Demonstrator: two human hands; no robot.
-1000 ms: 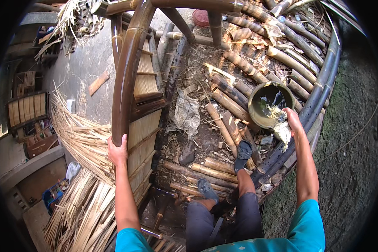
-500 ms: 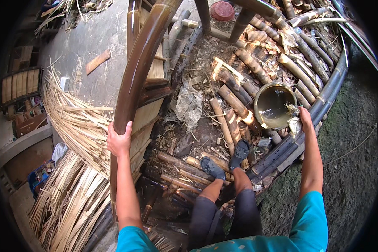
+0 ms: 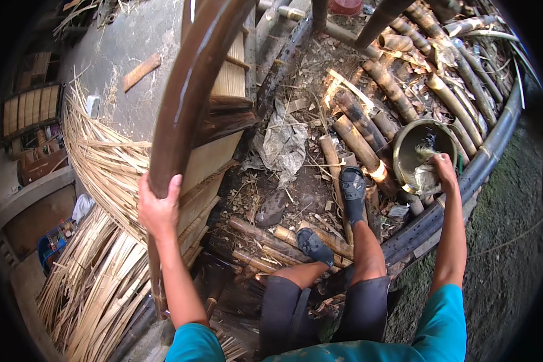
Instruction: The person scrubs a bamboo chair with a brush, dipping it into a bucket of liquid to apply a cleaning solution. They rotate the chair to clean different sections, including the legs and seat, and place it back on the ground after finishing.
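Your right hand (image 3: 445,173), clutching pale stringy cloth (image 3: 426,175), shifts farther over the round olive bucket (image 3: 406,149); your left hand (image 3: 160,208) still clasps the curved brown bamboo pole (image 3: 182,114). Tan bamboo sections (image 3: 359,142) lie alongside.

No lettering, labels, brands, numbers or signs can be read.
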